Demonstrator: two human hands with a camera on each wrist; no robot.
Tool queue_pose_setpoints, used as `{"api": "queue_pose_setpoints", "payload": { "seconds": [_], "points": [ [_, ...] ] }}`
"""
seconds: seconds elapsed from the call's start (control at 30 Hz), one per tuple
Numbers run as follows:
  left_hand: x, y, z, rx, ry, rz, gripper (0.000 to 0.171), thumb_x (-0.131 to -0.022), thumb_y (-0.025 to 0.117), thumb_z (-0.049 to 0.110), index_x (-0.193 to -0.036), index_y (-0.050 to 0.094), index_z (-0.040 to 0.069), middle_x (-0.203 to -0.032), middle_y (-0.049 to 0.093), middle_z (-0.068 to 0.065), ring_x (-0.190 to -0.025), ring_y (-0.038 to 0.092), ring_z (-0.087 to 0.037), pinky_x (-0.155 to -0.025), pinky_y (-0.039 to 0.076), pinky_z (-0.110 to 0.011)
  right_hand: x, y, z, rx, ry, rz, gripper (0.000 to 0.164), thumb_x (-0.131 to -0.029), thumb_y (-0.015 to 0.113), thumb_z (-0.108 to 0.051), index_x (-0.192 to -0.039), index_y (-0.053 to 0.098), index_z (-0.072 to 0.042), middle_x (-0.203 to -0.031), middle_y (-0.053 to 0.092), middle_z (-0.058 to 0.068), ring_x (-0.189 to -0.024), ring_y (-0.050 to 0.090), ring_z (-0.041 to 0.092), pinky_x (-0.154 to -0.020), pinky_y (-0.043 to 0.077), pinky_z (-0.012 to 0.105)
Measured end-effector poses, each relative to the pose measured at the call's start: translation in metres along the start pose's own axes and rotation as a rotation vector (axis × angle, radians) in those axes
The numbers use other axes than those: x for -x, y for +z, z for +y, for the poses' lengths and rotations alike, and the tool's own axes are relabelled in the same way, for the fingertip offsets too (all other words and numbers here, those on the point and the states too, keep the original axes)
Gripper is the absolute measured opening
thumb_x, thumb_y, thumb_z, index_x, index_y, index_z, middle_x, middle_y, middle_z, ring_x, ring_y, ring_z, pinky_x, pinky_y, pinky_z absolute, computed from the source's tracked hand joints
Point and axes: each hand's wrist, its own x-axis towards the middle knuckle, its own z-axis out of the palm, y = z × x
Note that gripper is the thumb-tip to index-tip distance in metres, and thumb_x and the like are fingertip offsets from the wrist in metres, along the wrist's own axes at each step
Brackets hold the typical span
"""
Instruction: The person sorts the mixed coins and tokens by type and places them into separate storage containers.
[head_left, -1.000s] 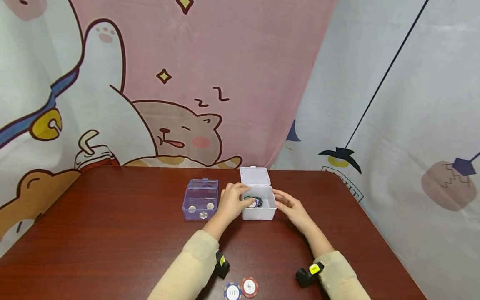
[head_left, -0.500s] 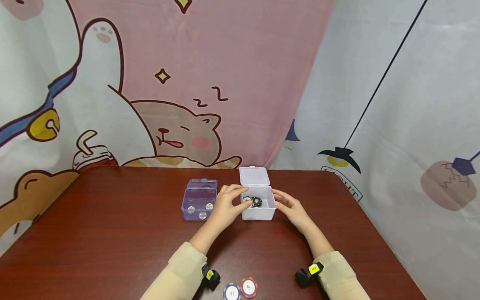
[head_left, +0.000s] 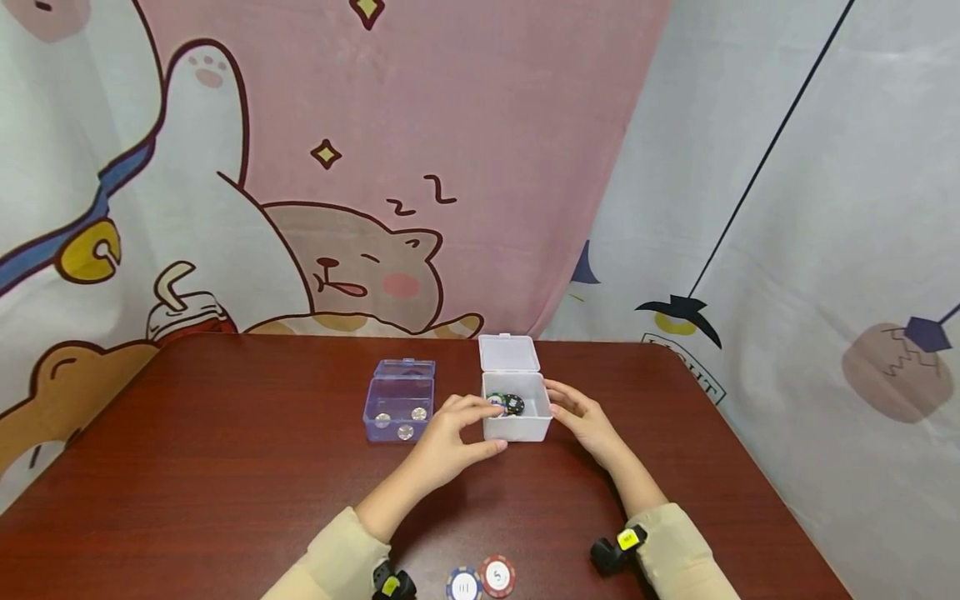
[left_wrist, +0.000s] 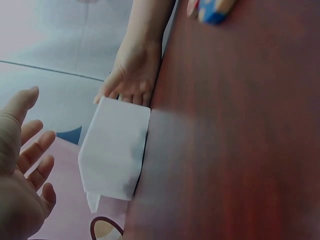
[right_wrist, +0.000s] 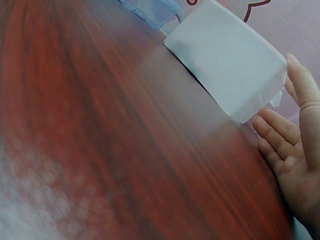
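Note:
A white plastic box (head_left: 517, 428) stands on the table with its lid tipped back. Inside lie a black poker chip (head_left: 513, 404) and a green-edged poker chip (head_left: 496, 403), the latter partly behind my left fingers. My left hand (head_left: 442, 446) hovers at the box's near left, fingers spread and loosely bent, thumb apart; the left wrist view shows nothing in its grasp. My right hand (head_left: 588, 427) rests at the box's right side. In the right wrist view, its thumb (right_wrist: 300, 82) touches the box corner and its fingers lie loosely alongside.
Left of the white box is a translucent purple box (head_left: 399, 388), lid back, with several small shiny round pieces inside. Near the table's front edge lie a blue poker chip (head_left: 464, 585) and a red poker chip (head_left: 498, 576). A printed curtain (head_left: 480, 167) hangs behind the table.
My left hand has drawn back from over the white box, left and toward me, and its thumb and fingers have spread. The green-edged chip now shows in the box. My right hand has stayed put.

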Motion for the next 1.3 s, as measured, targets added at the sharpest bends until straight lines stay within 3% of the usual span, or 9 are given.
{"api": "queue_pose_setpoints", "payload": {
  "seconds": [0.33,0.57,0.73,1.03,1.3],
  "points": [
    [0.022,0.0,0.015,0.015,0.033,-0.11,0.043,-0.076,0.082,0.024,-0.115,0.07,0.012,-0.111,0.064,0.006,-0.099,0.05,-0.012,-0.086,0.043,-0.031,0.002,0.0,-0.006,0.01,0.026,0.0,0.046,-0.096,0.057,-0.006,-0.14,0.046,-0.002,-0.132,0.052,0.025,-0.12,0.05,0.04,-0.088,0.044,0.025],
    [0.039,0.002,0.02,-0.002,0.03,-0.232,0.046,-0.075,0.082,0.026,-0.116,0.07,0.01,-0.108,0.061,0.01,-0.103,0.05,-0.01,-0.091,0.041,-0.031,0.001,0.0,-0.003,0.011,0.027,0.004,0.045,-0.096,0.058,-0.008,-0.14,0.047,-0.005,-0.132,0.053,0.023,-0.119,0.051,0.037,-0.089,0.045,0.028],
    [0.052,0.002,0.023,-0.014,0.047,-0.303,0.046,-0.075,0.082,0.027,-0.116,0.07,0.01,-0.108,0.061,0.009,-0.101,0.049,-0.009,-0.087,0.042,-0.027,0.001,0.001,-0.004,0.017,0.021,0.007,0.045,-0.095,0.058,-0.009,-0.139,0.049,-0.005,-0.131,0.054,0.022,-0.119,0.052,0.036,-0.089,0.045,0.028],
    [0.067,0.002,0.025,0.007,0.065,-0.358,0.045,-0.075,0.082,0.025,-0.116,0.07,0.011,-0.106,0.061,0.011,-0.096,0.048,-0.003,-0.081,0.04,-0.021,0.001,0.0,-0.003,0.008,0.019,0.012,0.045,-0.095,0.058,-0.008,-0.139,0.049,-0.005,-0.131,0.054,0.021,-0.118,0.052,0.035,-0.088,0.046,0.026],
    [0.079,0.008,0.031,-0.044,0.12,-0.395,0.044,-0.073,0.082,0.027,-0.114,0.071,0.015,-0.105,0.061,0.014,-0.096,0.047,0.0,-0.083,0.036,-0.019,0.001,0.0,-0.002,0.001,0.018,0.005,0.045,-0.095,0.059,-0.008,-0.139,0.049,-0.006,-0.132,0.054,0.022,-0.118,0.052,0.036,-0.088,0.046,0.026]
  ]
}}
